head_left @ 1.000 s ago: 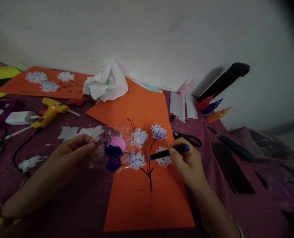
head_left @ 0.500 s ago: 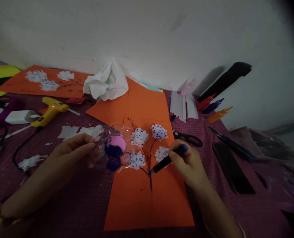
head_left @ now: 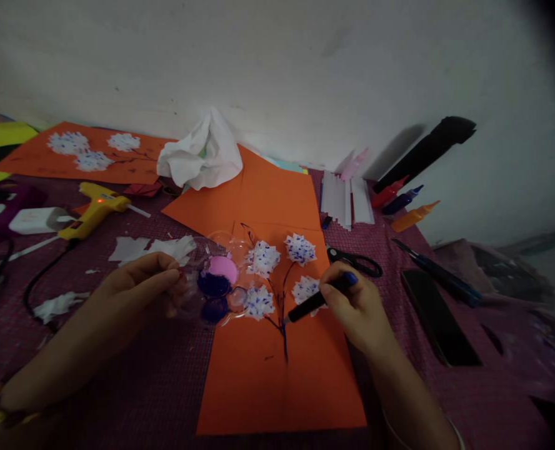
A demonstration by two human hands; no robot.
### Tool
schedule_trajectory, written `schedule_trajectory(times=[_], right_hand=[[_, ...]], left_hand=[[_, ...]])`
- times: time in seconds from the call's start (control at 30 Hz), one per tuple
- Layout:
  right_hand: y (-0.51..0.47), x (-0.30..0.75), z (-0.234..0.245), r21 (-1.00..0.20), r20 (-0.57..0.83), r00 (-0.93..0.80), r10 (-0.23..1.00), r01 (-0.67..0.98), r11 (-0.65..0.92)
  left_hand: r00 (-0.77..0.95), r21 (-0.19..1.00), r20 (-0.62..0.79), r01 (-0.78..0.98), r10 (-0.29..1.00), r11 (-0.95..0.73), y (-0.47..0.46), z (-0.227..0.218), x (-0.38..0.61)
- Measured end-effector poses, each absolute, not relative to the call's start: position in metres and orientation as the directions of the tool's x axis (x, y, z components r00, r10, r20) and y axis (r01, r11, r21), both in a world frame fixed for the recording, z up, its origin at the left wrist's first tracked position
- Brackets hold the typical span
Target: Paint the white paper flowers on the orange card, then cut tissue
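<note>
My left hand point(head_left: 149, 284) is closed on the edge of a clear plastic paint palette point(head_left: 240, 250), whose wells hold pink and dark blue paint. The palette overlaps the left side of an orange sheet of paper point(head_left: 282, 400). Between the fingers of my right hand point(head_left: 355, 306) is a black marker-like pen point(head_left: 308, 306) with a blue end. Its tip meets the dark drawn stems point(head_left: 285, 344) where they branch. Around these stems sit several white paper flowers point(head_left: 300, 249) dabbed with blue; my right hand partly covers the lower right one.
A yellow glue gun point(head_left: 92, 209), its small light glowing, lies left with its cord. Behind are crumpled white tissue point(head_left: 202, 153) and another orange flower sheet point(head_left: 38, 159). Scissors point(head_left: 355, 261), paint tubes point(head_left: 413, 215), a phone point(head_left: 439, 319) and a blue-handled tool point(head_left: 446, 278) lie right.
The pen's tip has shifted very slightly up along the branching stems. My left hand and the palette have hardly moved.
</note>
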State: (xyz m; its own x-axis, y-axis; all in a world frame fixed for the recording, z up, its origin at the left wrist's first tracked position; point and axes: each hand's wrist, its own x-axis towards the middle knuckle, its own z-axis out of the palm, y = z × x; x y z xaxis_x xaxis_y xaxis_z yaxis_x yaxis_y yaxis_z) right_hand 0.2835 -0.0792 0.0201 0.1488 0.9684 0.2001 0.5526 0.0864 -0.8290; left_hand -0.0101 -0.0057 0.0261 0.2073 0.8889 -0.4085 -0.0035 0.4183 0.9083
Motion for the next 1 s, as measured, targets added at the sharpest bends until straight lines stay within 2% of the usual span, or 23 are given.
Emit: schedule_trajectory(times=[0.13,0.33,0.5,0.7,0.9,1.0], right_hand=[[-0.0788,0.2838,0.019,-0.837,0.231,0.203,0.951,0.539,0.088],[-0.0801,0.2847,0.0209,-0.836,0.178,0.112,0.978,0.541,0.091],[-0.0784,0.2863,0.0167,-0.852,0.227,0.194,0.954,0.515,0.098],[-0.0792,0.2881,0.0223,-0.849,0.147,0.049,0.988,0.519,0.101],[-0.0789,0.2882,0.021,-0.851,0.199,0.156,0.967,0.518,0.092],[-0.0776,0.2888,0.0234,-0.848,0.16,0.081,0.984,0.522,0.095]], left_hand=[[0.213,0.914,-0.396,0.0,0.893,0.405,-0.0048,0.0256,-0.0109],[0.218,0.916,-0.392,0.002,0.894,0.401,-0.0047,0.0239,-0.012],[0.213,0.919,-0.386,0.009,0.898,0.393,-0.0051,0.0247,-0.0104],[0.231,0.919,-0.385,0.01,0.894,0.393,-0.0059,0.0257,-0.0109],[0.229,0.92,-0.381,-0.003,0.896,0.392,-0.0067,0.0252,-0.011],[0.235,0.925,-0.371,0.005,0.898,0.381,-0.0064,0.0246,-0.0108]])
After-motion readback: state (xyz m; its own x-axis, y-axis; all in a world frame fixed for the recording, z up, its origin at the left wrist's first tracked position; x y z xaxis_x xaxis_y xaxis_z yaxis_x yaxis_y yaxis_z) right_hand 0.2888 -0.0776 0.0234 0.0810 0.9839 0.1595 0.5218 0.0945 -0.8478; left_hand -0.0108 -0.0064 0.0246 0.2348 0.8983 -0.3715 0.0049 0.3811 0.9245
